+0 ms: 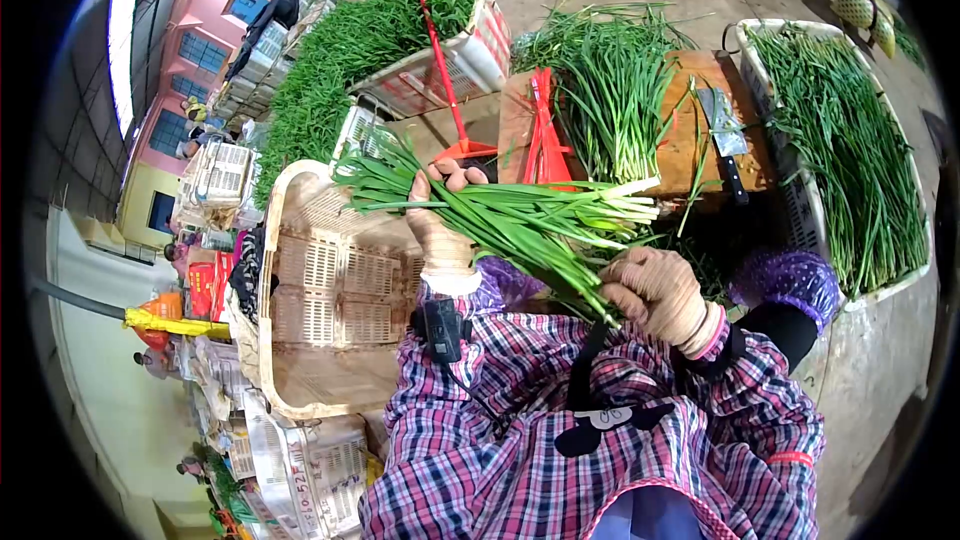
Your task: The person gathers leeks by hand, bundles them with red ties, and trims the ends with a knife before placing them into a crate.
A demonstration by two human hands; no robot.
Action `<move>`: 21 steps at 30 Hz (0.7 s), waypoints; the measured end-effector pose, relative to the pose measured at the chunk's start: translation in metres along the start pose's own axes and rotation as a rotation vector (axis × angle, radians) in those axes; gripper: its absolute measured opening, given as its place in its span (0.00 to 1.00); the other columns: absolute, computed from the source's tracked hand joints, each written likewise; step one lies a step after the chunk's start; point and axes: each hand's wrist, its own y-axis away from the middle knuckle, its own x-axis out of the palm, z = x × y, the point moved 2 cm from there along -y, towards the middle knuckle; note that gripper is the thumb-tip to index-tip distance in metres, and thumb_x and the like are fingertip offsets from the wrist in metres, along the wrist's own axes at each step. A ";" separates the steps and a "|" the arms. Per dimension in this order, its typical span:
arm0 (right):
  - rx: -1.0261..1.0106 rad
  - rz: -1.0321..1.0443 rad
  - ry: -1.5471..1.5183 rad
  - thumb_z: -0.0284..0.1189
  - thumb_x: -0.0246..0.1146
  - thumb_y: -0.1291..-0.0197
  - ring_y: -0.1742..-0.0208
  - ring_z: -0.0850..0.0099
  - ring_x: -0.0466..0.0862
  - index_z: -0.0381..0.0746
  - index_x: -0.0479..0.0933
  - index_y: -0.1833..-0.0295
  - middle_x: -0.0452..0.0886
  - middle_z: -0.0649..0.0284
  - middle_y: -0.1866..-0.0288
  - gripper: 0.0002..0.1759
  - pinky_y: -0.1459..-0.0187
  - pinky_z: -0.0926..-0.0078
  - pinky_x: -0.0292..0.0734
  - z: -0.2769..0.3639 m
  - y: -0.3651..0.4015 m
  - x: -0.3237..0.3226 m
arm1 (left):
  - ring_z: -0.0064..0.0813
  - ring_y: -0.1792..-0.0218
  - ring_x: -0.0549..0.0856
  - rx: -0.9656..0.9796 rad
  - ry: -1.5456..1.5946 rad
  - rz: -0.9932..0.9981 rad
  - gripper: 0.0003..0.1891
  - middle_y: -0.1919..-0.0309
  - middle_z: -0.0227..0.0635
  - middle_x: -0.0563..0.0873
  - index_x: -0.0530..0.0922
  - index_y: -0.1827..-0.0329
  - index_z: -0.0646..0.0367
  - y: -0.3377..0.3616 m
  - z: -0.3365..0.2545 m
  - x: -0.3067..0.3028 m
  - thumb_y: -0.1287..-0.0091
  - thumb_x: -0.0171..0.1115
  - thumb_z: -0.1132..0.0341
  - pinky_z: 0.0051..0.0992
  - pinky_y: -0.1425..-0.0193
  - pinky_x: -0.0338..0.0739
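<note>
A loose bunch of garlic chives (520, 212) lies across in front of my chest, pale stem ends to the right. My gloved left hand (442, 225) is closed round its leafy part. Closed on the stem ends is my gloved right hand (655, 295); some stems run into its fingers, others fan out above it. Beyond my hands, a pile of chives (620, 110) rests on a wooden board (690, 165). A broad-bladed knife with a black handle (732, 178) lies on the board's right side. Red strips (545, 135) lie left of the pile.
At left stands a plastic crate (345, 395) with slotted walls. A crate full of chives (865, 280) is at right. Another crate (480, 55), heaped with greens, stands at the back, with a red pole (437, 45) in front. Stacked crates and people are farther left.
</note>
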 end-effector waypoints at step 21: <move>0.276 0.011 0.420 0.47 0.63 0.45 0.48 0.56 0.77 0.44 0.76 0.49 0.79 0.57 0.51 0.23 0.48 0.55 0.71 -0.059 -0.004 0.004 | 0.25 0.63 0.78 -0.138 0.122 0.226 0.10 0.70 0.30 0.73 0.67 0.61 0.60 -0.001 -0.004 -0.004 0.26 0.47 0.62 0.35 0.27 0.64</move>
